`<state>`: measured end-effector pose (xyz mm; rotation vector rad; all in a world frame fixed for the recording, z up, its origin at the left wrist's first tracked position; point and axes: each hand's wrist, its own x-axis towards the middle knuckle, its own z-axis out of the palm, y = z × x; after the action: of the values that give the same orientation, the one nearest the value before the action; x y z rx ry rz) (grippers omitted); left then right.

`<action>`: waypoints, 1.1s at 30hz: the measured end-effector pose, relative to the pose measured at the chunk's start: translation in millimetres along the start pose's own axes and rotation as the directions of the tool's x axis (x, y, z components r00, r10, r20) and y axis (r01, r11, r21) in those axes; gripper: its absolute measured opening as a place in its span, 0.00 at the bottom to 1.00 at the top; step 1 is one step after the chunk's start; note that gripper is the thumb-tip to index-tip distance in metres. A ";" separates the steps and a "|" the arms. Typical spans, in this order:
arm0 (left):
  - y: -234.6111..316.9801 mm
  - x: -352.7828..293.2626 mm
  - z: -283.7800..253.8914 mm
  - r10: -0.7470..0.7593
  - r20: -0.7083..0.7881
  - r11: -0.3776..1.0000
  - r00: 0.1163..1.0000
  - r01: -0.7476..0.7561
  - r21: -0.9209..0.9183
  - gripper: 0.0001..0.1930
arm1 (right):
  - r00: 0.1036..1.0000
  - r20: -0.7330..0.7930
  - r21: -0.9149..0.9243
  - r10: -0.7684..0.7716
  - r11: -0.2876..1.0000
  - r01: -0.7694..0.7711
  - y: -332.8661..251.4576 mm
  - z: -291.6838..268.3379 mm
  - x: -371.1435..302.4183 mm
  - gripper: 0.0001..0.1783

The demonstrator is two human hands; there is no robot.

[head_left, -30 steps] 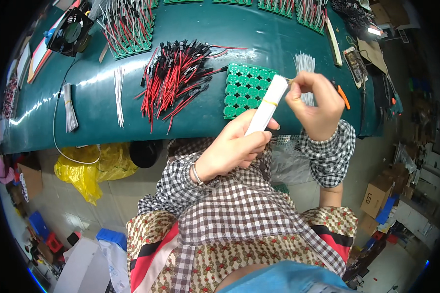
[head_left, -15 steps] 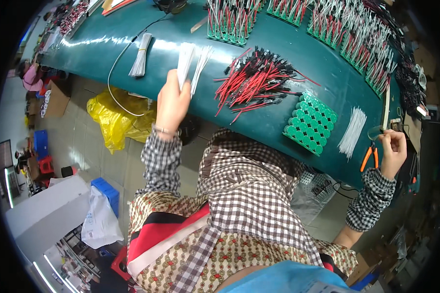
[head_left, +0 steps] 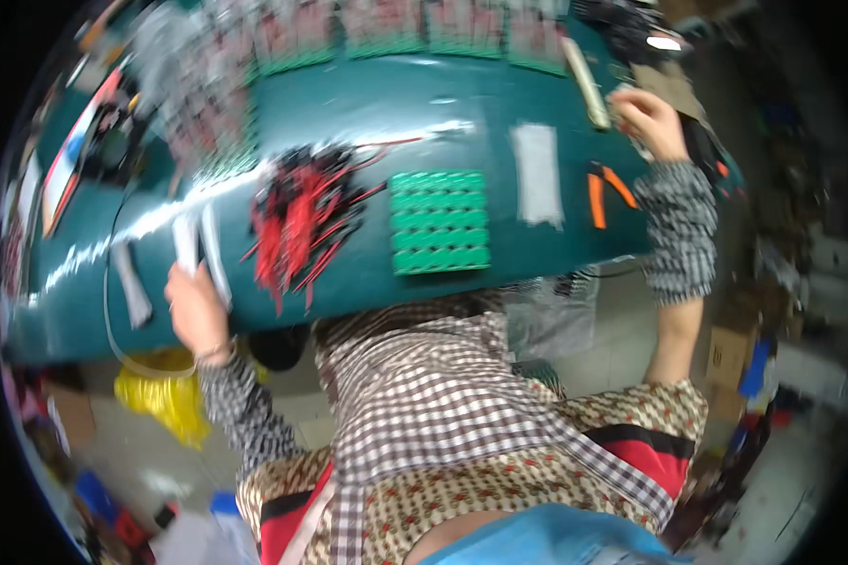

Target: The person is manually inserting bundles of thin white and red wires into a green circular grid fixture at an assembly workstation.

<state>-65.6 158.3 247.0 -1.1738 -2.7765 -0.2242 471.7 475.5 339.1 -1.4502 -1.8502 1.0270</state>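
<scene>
My left hand point(head_left: 198, 315) is closed round a bundle of thin white wires point(head_left: 187, 241), held upright at the near left of the green table. Just right of that bundle lies a second white wire bundle point(head_left: 215, 247); to the left is a third bundle point(head_left: 133, 287), tied round its middle. At the far right, my right hand point(head_left: 652, 122) is raised with fingers curled and pinched. Motion blur hides what they hold, if anything. Below it lie orange-handled pliers point(head_left: 597, 198). A flat stack of white wires point(head_left: 538, 174) sits left of the pliers.
A green circuit panel point(head_left: 440, 222) lies near the table's front edge, beside a heap of red and black wires point(head_left: 301, 221). Wired green boards point(head_left: 382, 38) line the back. A white cable point(head_left: 110, 330) hangs over the edge above a yellow bag point(head_left: 170, 400).
My view has turned to the right, so the table has shifted across it and blurred. My left hand keeps the wire bundle. My right hand has moved further out over the table, past the pliers.
</scene>
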 end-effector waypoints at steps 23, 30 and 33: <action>-20.8 -21.3 1.4 -0.102 -0.192 0.994 0.976 0.095 -0.050 0.28 | 0.941 -0.288 -0.202 0.178 0.949 -0.242 100.2 -164.3 171.7 0.21; 22.6 -47.0 -4.7 -0.078 -0.514 0.942 0.854 -0.105 -0.317 0.25 | 0.934 -0.338 -0.214 0.118 0.957 -0.198 37.4 -154.0 143.1 0.20; 110.1 -78.8 -49.2 0.114 -0.668 0.559 0.735 -0.604 -0.568 0.16 | 0.901 -0.434 -0.072 0.025 0.995 -0.063 33.9 -180.3 142.8 0.22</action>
<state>70.7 169.8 292.1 -1.4856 -1.7918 -1.5469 599.8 657.8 405.4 -1.6218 -1.5553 0.5844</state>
